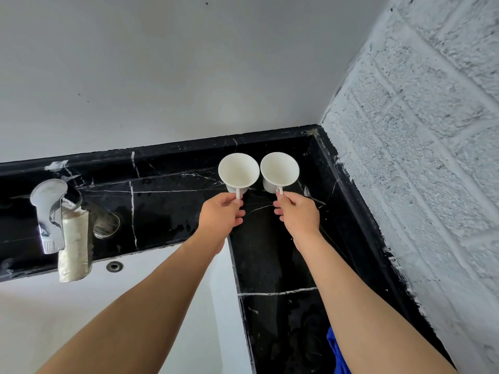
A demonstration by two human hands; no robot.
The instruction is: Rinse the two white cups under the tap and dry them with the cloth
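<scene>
Head view: two white cups, left cup [238,171] and right cup [279,170], upright side by side on black marble surface [272,255] near corner, rims touching, both empty. Left hand [222,215] and right hand [297,214] each pinch a handle, arms outstretched.

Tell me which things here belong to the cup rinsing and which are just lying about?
For the job:
left cup, held by the left hand
right cup, held by the right hand
tap
sink
blue cloth

Just there:
black marble counter
round metal fitting
</scene>
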